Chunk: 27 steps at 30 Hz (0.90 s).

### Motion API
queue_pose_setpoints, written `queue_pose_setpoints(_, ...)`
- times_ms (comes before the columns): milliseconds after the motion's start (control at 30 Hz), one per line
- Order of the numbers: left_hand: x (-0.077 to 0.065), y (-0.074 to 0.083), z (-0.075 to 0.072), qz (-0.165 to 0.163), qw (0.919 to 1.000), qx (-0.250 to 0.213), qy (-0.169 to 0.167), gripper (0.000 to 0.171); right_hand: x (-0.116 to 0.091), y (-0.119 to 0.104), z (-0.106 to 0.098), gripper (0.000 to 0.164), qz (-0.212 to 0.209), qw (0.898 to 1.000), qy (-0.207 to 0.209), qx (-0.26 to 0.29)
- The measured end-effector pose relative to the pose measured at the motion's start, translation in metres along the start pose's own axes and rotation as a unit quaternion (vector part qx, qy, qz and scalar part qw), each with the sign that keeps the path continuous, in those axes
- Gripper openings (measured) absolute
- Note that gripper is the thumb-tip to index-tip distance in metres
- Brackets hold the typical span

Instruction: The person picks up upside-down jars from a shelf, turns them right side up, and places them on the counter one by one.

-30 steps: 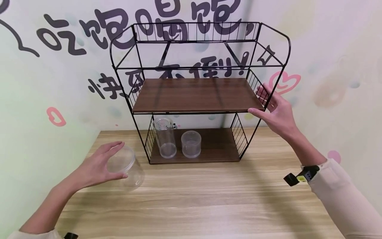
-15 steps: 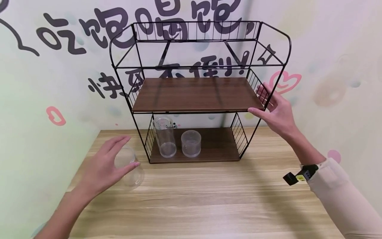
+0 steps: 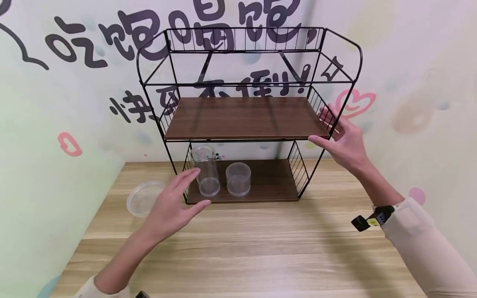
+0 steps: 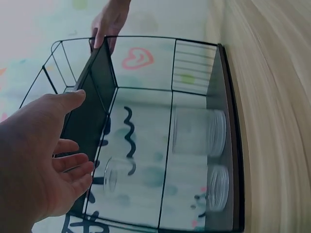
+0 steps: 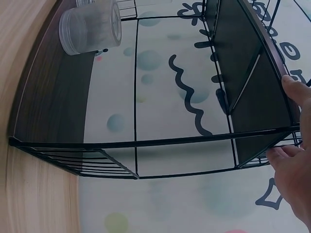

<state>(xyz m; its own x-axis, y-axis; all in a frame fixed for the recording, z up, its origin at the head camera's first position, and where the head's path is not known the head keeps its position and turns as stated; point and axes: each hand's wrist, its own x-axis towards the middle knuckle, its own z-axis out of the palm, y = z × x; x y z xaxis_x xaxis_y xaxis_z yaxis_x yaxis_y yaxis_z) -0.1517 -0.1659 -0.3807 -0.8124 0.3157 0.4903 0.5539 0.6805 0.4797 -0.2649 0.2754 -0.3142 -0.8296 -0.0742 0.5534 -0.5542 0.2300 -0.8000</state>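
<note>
A two-tier black wire rack with dark wood boards (image 3: 246, 118) stands against the wall. My right hand (image 3: 344, 142) grips its right side, thumb on the front edge of the middle board and fingers behind the side wires. My left hand (image 3: 169, 213) hovers at the rack's lower left front corner, fingers apart and holding nothing. On the lower board stand a tall clear jar (image 3: 208, 171) and, to its right, a short clear jar (image 3: 238, 180). Another clear round container (image 3: 145, 199) sits on the table at left, its body mostly hidden behind my left hand.
The light wood table (image 3: 261, 248) runs in front of the rack. A wall with large black characters (image 3: 143, 31) and pink hearts rises close behind it, and side walls flank the table. The rack's top tier is an open wire frame without a board.
My left hand has moved right, away from the clear container on the table toward the rack's lower left corner. The right hand and the jars on the lower board have stayed put.
</note>
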Motion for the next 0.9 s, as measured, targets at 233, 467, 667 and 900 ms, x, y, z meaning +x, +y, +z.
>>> queue_pose_setpoints(233,0.014,0.012,0.031,-0.043,0.9978,-0.045,-0.024,0.088,-0.002,0.001,0.003,0.091,0.002,1.000,0.000,0.004)
queue_pose_setpoints(467,0.034,0.015,0.059,-0.088,0.9925,-0.078,-0.034,0.095,-0.002,0.001,0.001,0.090,-0.006,1.000,0.003,0.020)
queue_pose_setpoints(667,0.049,0.010,0.084,-0.106,0.9901,-0.081,-0.045,0.098,0.000,0.002,0.002,0.090,-0.007,1.000,0.004,0.023)
queue_pose_setpoints(900,0.064,0.001,0.114,-0.132,0.9850,-0.098,-0.053,0.103,-0.001,0.002,0.000,0.090,-0.001,1.000,0.001,0.022)
